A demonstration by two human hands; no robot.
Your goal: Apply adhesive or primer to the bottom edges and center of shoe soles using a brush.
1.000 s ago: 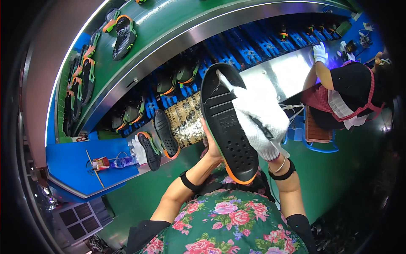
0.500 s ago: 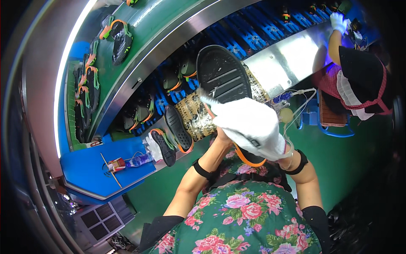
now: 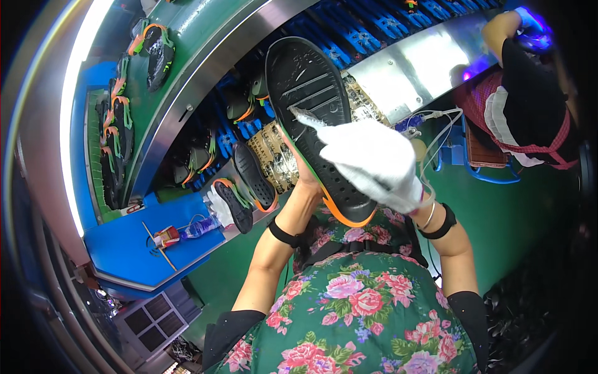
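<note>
A large black shoe sole (image 3: 309, 78) with an orange and green edge is tilted up in front of me, its grooved, perforated face toward me. My bare left hand (image 3: 304, 167) grips the sole from beneath at its left side; most of the fingers are hidden behind it. In a white glove, my right hand (image 3: 374, 163) is closed round a brush (image 3: 306, 117), whose pale bristles reach the middle of the sole; its handle is hidden by the glove. Left of the left hand, a smaller-looking black sole (image 3: 253, 176) with an orange end leans by the taped surface.
Brown printed tape (image 3: 275, 153) covers part of the bench. Another sole (image 3: 233, 206) rests by white cloth; a plastic bottle (image 3: 198, 228) lies on the blue table (image 3: 124, 249). Shoes ride a green conveyor (image 3: 193, 37). At right sits a co-worker (image 3: 529, 103) near a blue-framed stool (image 3: 483, 146).
The sole appears higher and further left, with its perforated heel end now uncovered. My right hand and the brush have shifted relative to it, the brush still over its middle.
</note>
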